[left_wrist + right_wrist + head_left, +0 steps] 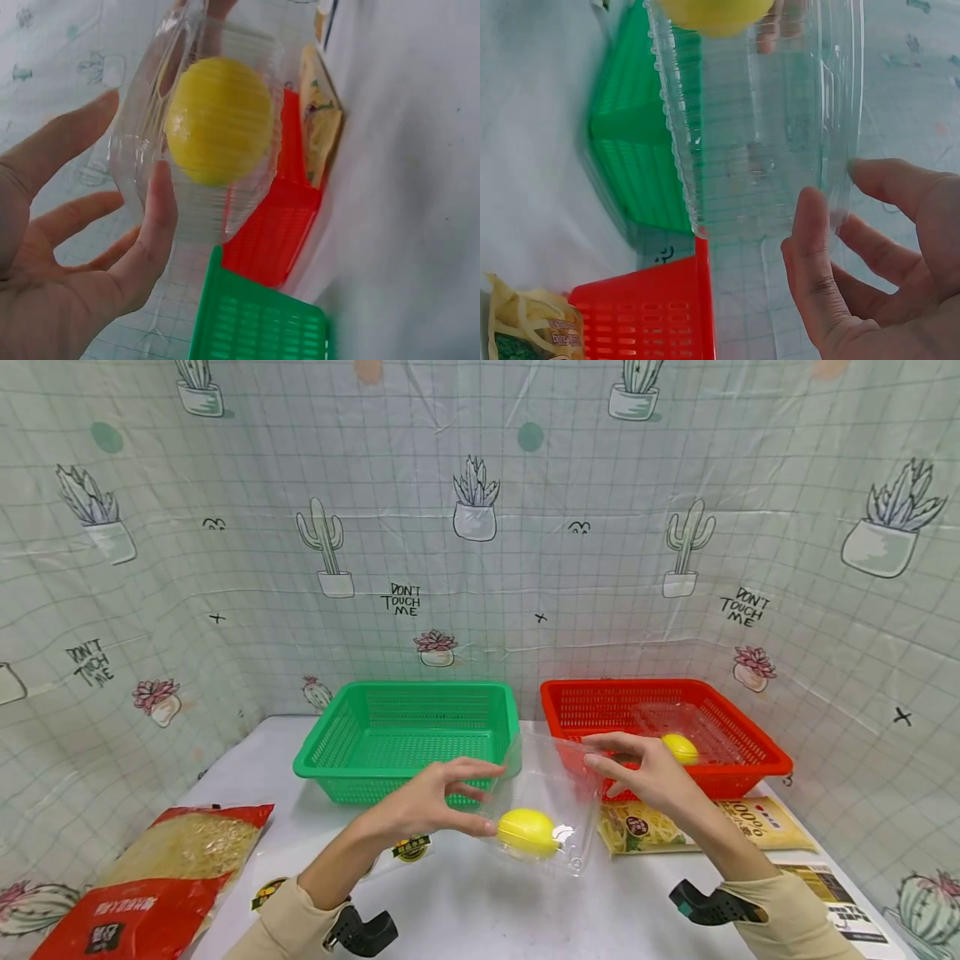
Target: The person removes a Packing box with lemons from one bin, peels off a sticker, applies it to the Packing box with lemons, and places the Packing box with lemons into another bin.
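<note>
The left sleeve point(279, 928) at seven o'clock and right sleeve point(791, 917) at four are beige; each adjoins a black wrist device point(367, 933), the right one teal-marked.

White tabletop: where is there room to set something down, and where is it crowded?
Free: the front middle of the tabletop, between the left sleeve and right sleeve; a smaller strip between the red bag and green basket. Crowded: the right side, with the red basket, yellow packet and printed card.

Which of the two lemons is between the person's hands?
The nearer lemon, inside the clear container that the left hand and right hand hold; the other lemon lies in the red basket.
</note>
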`<state>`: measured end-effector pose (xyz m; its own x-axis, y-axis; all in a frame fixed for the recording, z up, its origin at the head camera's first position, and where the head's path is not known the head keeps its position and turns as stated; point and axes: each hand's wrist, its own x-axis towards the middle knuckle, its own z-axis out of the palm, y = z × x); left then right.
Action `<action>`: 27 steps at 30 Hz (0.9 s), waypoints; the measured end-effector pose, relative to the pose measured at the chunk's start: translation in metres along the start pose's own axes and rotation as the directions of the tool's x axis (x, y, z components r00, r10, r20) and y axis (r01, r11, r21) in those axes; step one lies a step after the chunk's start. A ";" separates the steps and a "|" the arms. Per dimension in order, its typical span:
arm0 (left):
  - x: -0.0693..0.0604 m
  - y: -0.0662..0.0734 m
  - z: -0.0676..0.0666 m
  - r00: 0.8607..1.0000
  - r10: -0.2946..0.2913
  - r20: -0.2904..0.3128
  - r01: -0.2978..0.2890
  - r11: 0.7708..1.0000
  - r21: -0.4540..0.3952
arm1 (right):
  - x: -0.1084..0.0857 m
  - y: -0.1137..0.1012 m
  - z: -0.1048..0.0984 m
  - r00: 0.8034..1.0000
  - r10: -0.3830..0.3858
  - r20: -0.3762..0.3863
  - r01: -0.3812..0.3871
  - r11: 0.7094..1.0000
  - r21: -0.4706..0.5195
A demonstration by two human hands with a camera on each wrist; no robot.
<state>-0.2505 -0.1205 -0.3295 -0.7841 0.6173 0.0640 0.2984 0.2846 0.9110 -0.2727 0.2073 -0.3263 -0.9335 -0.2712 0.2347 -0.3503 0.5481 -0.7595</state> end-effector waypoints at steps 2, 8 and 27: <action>-0.004 -0.001 0.001 1.000 -0.015 0.010 0.015 1.000 0.016 | -0.003 -0.001 0.001 1.000 -0.002 0.011 0.002 1.000 0.004; -0.012 -0.009 0.001 0.999 -0.035 0.016 0.035 0.999 -0.005 | -0.011 0.000 0.009 0.999 -0.025 0.039 0.025 1.000 0.000; -0.030 -0.047 -0.005 0.994 -0.110 0.003 0.107 0.956 -0.273 | -0.032 0.017 0.023 0.972 0.007 0.233 -0.036 0.992 0.121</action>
<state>-0.2441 -0.1563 -0.3722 -0.8104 0.5847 -0.0384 0.0525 0.1377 0.9891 -0.2472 0.2069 -0.3604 -0.8921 -0.4444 0.0814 -0.3042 0.4579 -0.8354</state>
